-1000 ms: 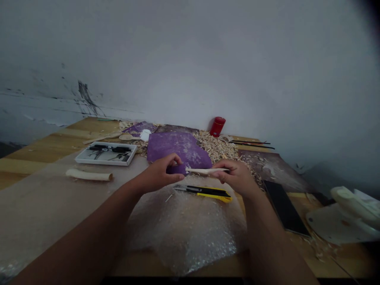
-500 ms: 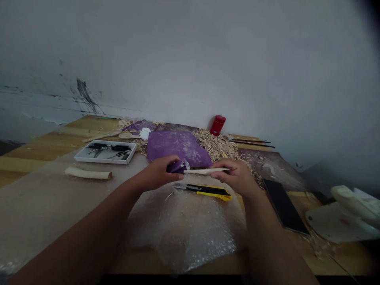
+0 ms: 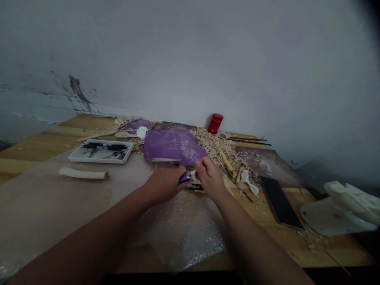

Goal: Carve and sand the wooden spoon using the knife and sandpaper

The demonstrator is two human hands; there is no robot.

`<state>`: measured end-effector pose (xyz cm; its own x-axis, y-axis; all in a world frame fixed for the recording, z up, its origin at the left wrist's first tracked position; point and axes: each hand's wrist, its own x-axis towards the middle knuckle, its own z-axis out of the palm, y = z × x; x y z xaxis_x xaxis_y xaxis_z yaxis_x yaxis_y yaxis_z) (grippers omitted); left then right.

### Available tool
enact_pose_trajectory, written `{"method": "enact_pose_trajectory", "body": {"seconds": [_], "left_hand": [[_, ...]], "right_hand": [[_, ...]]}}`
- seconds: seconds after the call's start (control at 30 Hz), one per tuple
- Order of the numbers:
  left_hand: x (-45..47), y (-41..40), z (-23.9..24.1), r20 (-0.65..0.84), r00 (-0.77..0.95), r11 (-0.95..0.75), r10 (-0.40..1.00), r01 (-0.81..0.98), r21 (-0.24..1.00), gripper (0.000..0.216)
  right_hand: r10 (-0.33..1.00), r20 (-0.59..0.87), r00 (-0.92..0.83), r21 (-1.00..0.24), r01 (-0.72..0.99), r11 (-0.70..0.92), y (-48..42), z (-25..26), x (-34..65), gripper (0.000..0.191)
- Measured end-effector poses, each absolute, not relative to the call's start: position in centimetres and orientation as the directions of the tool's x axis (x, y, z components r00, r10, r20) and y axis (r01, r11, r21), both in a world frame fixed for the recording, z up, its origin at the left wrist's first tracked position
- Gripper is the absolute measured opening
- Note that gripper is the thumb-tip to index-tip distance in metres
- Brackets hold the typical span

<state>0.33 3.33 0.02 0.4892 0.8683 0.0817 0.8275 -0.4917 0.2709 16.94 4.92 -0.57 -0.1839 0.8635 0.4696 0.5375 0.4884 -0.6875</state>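
My left hand (image 3: 166, 183) pinches a small folded scrap of purple sandpaper (image 3: 185, 177) between thumb and fingers, and my right hand (image 3: 210, 177) has come in close until the two nearly touch. A second ago they were apart, with the pale wooden stick stretched out between them; now only its light tip (image 3: 193, 173) peeks out between my fingers, the rest hidden under my right hand, which is closed around it. The paper has travelled along the wood toward my right hand, so I judge this to be one rubbing stroke at its end.

The yellow utility knife (image 3: 198, 190) lies right beneath my hands, mostly covered now, on the bubble wrap (image 3: 184, 233) near the front edge of the worktop (image 3: 44, 206). Farther back lie the big purple sheet (image 3: 173, 145) and the heap of wood shavings (image 3: 218, 148). Toward the left edge sits the white tool tray (image 3: 99, 151).
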Motion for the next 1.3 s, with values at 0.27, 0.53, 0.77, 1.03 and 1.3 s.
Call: {"method": "enact_pose_trajectory", "body": {"seconds": [0.27, 0.53, 0.77, 1.03, 1.3], "left_hand": [[0.3, 3.5, 0.3, 0.101, 0.488, -0.486, 0.867, 0.783, 0.387, 0.041], [0.7, 3.2, 0.2, 0.116, 0.501, -0.471, 0.858, 0.675, 0.568, 0.035], [1.3, 3.1, -0.6, 0.079, 0.579, -0.444, 0.811, 0.523, 0.727, 0.036], [1.6, 2.1, 0.5, 0.145, 0.578, -0.485, 0.803, 0.494, 0.721, 0.026], [1.6, 2.0, 0.9, 0.120, 0.601, -0.498, 0.791, 0.516, 0.697, 0.025]], "right_hand": [[0.752, 0.656, -0.063, -0.533, 0.667, 0.521, 4.7, 0.0, 17.8, 0.030], [0.642, 0.767, 0.000, -0.447, 0.718, 0.533, 4.5, 0.0, 17.9, 0.032], [0.573, 0.807, -0.141, -0.315, 0.718, 0.620, 4.1, 0.0, 18.1, 0.034], [0.625, 0.775, -0.098, -0.415, 0.666, 0.620, 3.5, 0.6, 18.1, 0.033], [0.627, 0.764, -0.151, -0.380, 0.681, 0.627, 3.4, 0.9, 18.2, 0.036]]}}
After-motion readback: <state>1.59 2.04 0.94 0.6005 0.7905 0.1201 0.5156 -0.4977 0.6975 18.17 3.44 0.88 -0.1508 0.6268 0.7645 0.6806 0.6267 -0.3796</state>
